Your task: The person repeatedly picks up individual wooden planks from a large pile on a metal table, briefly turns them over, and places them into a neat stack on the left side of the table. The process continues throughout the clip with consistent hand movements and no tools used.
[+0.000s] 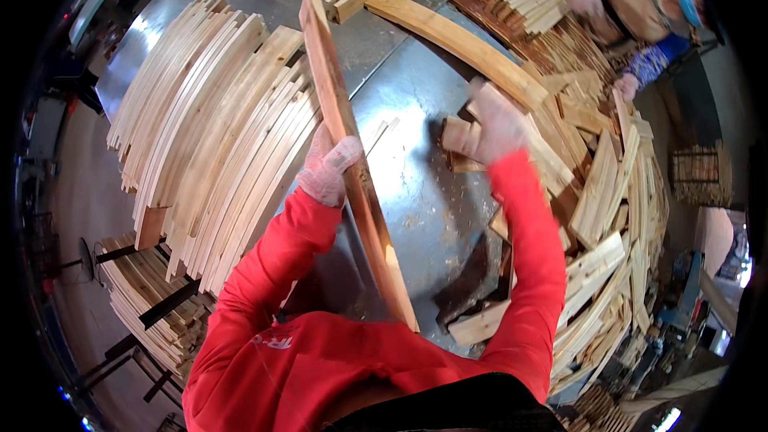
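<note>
My left hand [326, 168], in a whitish glove, is closed around a long reddish wooden board [340, 116]. The board stands on edge and slants from the far middle down toward my chest. Over the right side of the metal table, my gloved right hand [500, 126] is smeared by motion. Its fingers are too blurred to read. Beside it lie a short wood block [458, 138] and other loose pieces. A long pale board [460, 44] stretches across the table just beyond that hand.
Rows of pale boards [200, 128] are stacked at left. A jumbled heap of wood pieces [608, 184] covers the right side. Another person [640, 12] in blue patterned sleeves works at the far right, one hand on the heap. The metal table [408, 168] carries wood chips.
</note>
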Tool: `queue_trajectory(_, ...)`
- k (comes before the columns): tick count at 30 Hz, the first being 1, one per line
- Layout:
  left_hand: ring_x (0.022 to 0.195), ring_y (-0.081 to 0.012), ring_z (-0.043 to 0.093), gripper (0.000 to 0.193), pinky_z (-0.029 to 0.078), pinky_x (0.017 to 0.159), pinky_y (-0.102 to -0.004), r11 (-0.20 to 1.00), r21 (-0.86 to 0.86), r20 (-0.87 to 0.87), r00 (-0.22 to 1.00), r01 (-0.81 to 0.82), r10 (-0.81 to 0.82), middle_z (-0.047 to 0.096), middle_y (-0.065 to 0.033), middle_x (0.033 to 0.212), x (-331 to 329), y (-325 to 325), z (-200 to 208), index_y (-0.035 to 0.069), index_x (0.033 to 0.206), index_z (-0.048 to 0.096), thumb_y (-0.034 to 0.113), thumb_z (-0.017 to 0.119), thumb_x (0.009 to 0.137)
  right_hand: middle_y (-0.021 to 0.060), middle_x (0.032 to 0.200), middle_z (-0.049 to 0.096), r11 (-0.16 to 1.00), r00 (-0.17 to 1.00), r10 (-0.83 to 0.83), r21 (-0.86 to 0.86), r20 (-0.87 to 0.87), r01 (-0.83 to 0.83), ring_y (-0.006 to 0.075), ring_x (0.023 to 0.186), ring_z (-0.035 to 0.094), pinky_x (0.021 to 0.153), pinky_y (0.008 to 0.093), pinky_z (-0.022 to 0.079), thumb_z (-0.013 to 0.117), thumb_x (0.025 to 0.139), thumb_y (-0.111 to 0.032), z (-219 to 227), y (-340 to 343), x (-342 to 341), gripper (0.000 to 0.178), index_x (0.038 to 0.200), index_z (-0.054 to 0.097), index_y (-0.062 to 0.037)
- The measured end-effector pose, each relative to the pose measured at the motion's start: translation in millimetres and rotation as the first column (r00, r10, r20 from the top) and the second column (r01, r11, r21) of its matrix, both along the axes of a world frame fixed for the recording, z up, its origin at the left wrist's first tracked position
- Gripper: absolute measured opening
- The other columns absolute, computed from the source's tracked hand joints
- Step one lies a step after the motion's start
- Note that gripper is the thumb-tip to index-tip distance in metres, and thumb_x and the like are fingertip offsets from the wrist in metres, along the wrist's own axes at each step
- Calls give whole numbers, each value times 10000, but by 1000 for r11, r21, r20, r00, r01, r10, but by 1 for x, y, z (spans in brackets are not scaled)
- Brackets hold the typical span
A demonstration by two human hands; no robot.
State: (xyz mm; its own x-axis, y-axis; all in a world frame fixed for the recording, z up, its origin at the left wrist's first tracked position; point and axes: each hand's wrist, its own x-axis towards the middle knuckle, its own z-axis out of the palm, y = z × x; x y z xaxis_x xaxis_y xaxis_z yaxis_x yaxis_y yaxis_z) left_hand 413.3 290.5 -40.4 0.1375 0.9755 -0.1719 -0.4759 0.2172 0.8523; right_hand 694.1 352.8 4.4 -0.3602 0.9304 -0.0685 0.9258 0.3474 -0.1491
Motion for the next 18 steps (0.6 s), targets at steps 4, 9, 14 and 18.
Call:
queue_trajectory(4, 605, -180, 534, 640, 510, 521, -334, 997, -29, -44, 996, -73, 72, 513, -65, 841, -27, 10, -13, 100, 1339, 357, 383, 612, 824, 217, 1517, 281, 892, 782, -441, 117, 440, 436, 351, 1403, 287, 1131, 508, 218, 767, 654, -585, -28, 129, 67, 1120, 1501, 203, -119)
queue_trajectory(9, 674, -178, 568, 694, 531, 572, -346, 959, -68, -34, 961, -277, 275, 547, -45, 814, -58, -2, -5, 133, 1283, 413, 509, 685, 767, 219, 1354, 492, 837, 852, -476, -186, 218, 515, 356, 1272, 473, 1036, 439, 391, 822, 596, -551, -78, 160, 118, 1009, 1389, 370, -120)
queue_trajectory(14, 702, -163, 579, 791, 546, 575, -316, 947, -42, 0, 948, -318, 319, 550, -48, 831, -64, -15, 7, 103, 1291, 394, 565, 702, 728, 206, 1281, 559, 826, 808, -502, -106, 308, 553, 378, 1163, 554, 952, 431, 460, 802, 635, -498, -1, 90, 67, 884, 1313, 414, -84)
queue_trajectory(18, 784, -170, 596, 658, 555, 671, -352, 995, 13, 345, 934, -101, 90, 544, -67, 998, -53, -19, 5, 132, 1252, 423, 481, 712, 775, 223, 1248, 577, 722, 798, -559, -341, 224, 602, 385, 1141, 570, 944, 424, 464, 770, 669, -482, 13, -51, 60, 912, 1375, 368, -67)
